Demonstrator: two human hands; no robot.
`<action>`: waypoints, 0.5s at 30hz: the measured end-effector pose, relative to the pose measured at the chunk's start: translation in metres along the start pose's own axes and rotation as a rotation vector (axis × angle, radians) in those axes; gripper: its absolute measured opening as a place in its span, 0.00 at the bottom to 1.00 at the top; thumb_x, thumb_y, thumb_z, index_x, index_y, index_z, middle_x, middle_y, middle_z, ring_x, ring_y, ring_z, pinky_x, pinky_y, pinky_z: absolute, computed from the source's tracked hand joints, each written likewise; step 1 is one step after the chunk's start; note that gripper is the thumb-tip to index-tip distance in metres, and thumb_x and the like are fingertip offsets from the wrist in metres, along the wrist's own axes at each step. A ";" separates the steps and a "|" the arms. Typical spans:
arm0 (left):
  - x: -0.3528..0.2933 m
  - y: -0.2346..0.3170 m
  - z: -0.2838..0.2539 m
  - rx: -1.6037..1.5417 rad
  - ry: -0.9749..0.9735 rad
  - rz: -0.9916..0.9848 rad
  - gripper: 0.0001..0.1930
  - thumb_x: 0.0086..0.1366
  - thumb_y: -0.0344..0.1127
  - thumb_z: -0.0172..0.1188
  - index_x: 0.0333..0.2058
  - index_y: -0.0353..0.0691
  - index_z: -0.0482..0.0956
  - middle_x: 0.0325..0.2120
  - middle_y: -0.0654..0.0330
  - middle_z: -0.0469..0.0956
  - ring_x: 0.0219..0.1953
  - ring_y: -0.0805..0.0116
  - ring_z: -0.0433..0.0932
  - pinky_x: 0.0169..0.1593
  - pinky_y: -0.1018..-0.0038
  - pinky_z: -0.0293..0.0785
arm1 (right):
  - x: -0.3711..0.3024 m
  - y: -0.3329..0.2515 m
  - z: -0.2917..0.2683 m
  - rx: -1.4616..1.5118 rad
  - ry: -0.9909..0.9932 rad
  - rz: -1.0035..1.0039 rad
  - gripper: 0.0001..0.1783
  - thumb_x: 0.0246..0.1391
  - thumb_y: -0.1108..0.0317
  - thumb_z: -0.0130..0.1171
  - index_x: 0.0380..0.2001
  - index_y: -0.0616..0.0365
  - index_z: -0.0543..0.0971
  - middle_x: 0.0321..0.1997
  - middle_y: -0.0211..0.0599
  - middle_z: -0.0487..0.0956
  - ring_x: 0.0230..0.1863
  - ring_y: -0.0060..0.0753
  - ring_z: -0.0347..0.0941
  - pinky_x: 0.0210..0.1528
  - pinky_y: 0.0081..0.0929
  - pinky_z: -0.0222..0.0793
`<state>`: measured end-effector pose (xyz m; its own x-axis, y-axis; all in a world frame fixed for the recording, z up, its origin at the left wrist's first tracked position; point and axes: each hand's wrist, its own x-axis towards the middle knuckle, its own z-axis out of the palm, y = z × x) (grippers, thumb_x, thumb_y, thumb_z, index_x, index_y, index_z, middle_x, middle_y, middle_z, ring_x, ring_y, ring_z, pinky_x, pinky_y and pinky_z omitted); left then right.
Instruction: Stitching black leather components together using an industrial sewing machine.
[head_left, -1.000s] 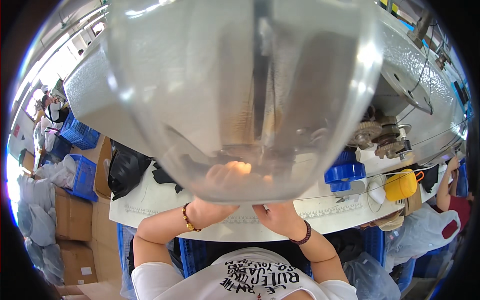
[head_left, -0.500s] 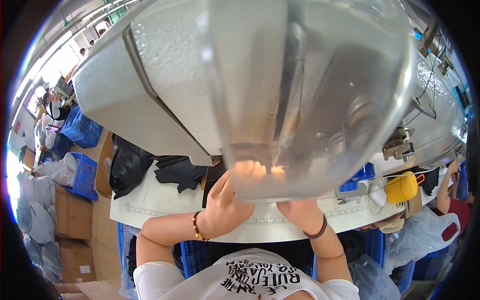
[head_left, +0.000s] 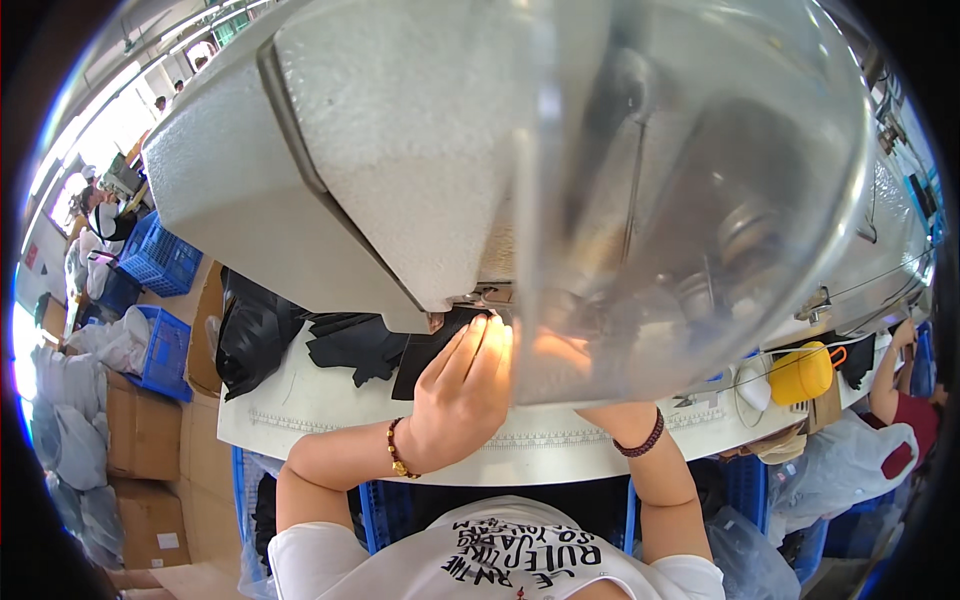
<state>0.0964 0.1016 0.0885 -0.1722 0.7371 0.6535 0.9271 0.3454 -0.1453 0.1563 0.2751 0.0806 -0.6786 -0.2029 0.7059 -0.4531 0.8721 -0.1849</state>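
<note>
My left hand (head_left: 462, 388) lies with fingers stretched out and side by side on a flat black piece (head_left: 418, 362) of leather-like material. Its fingertips reach the needle area under the head of a pale grey sewing machine (head_left: 330, 210). Behind the clear plastic shield (head_left: 690, 330) is my right hand (head_left: 570, 360), to the right of the needle area. Its fingers look smeared through the shield, so whether they hold anything is hidden. More black cut pieces (head_left: 352, 345) lie on the white table (head_left: 300, 410) to the left.
A black bag-like bundle (head_left: 255, 335) sits at the table's left end. On the right are a yellow container (head_left: 803, 374) and a clear plastic bag (head_left: 845, 455). Blue crates (head_left: 165, 350) and cardboard boxes (head_left: 145, 425) stand on the floor at left. Another person's arm (head_left: 888, 385) shows at far right.
The clear shield appears farther right in the view, uncovering my left fingertips and the needle area. My left fingers have straightened over the black piece; my right hand has shifted slightly right.
</note>
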 end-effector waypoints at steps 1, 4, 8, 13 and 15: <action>0.001 -0.001 -0.001 -0.020 0.011 -0.008 0.19 0.38 0.24 0.57 0.34 0.21 0.74 0.37 0.44 0.72 0.40 0.52 0.74 0.46 0.69 0.75 | 0.000 0.001 0.003 0.003 0.014 -0.011 0.15 0.34 0.76 0.58 0.31 0.55 0.77 0.34 0.38 0.77 0.32 0.38 0.75 0.33 0.33 0.73; 0.003 -0.004 -0.003 -0.088 0.021 -0.044 0.17 0.39 0.25 0.59 0.33 0.26 0.75 0.36 0.48 0.72 0.40 0.53 0.75 0.45 0.69 0.75 | -0.007 0.005 0.014 -0.024 0.034 0.003 0.14 0.32 0.75 0.57 0.30 0.56 0.77 0.33 0.39 0.77 0.30 0.38 0.75 0.31 0.33 0.72; 0.005 -0.016 -0.009 -0.182 -0.036 -0.076 0.17 0.39 0.25 0.61 0.33 0.30 0.75 0.35 0.54 0.72 0.39 0.58 0.76 0.39 0.72 0.75 | -0.011 0.000 0.023 -0.063 0.043 0.051 0.13 0.32 0.73 0.56 0.29 0.55 0.77 0.34 0.40 0.75 0.31 0.40 0.73 0.30 0.35 0.69; 0.004 -0.035 -0.015 -0.238 -0.108 -0.013 0.20 0.41 0.27 0.62 0.37 0.32 0.75 0.35 0.60 0.72 0.26 0.74 0.75 0.21 0.79 0.71 | -0.019 -0.015 0.026 -0.092 -0.060 0.154 0.10 0.43 0.76 0.55 0.32 0.62 0.76 0.37 0.41 0.76 0.37 0.38 0.72 0.40 0.31 0.68; 0.003 -0.038 -0.014 -0.244 -0.108 -0.010 0.19 0.42 0.27 0.62 0.37 0.33 0.75 0.35 0.62 0.72 0.23 0.75 0.74 0.21 0.80 0.71 | -0.014 -0.020 0.018 -0.236 -0.073 0.063 0.09 0.36 0.74 0.55 0.27 0.61 0.76 0.34 0.44 0.74 0.34 0.41 0.71 0.35 0.36 0.67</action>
<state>0.0658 0.0827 0.1069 -0.2040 0.7967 0.5689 0.9758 0.2121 0.0529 0.1644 0.2526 0.0624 -0.7449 -0.1691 0.6454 -0.2670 0.9620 -0.0561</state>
